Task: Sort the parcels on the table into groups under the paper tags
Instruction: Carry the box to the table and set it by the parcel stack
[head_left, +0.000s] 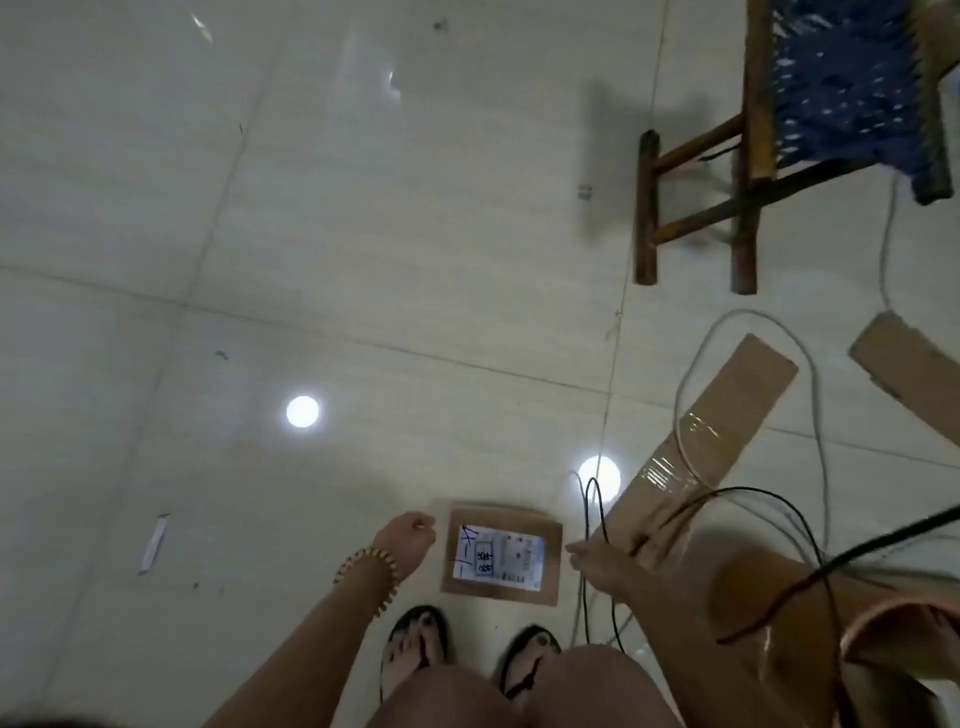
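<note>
Floor (311, 234): glossy pale tiles with thin grout lines, mirroring two round lamps.
Parcel (552, 551): a flat brown cardboard rectangle lying on the floor just ahead of the sandalled feet (415, 649), between the two hands.
Label (498, 557): white, printed, with blue handwriting along its left edge.
Left hand (410, 535): fingers curled in with nothing seen in them, just beside the parcel's left edge; a beaded bracelet (371, 571) circled the wrist.
Right hand (592, 558): fingers straight and apart, near the parcel's right edge.
Black cable (597, 519): a thin loop crossing that hand.
Flattened cardboard (717, 441): a long strip banded with shiny clear tape.
</note>
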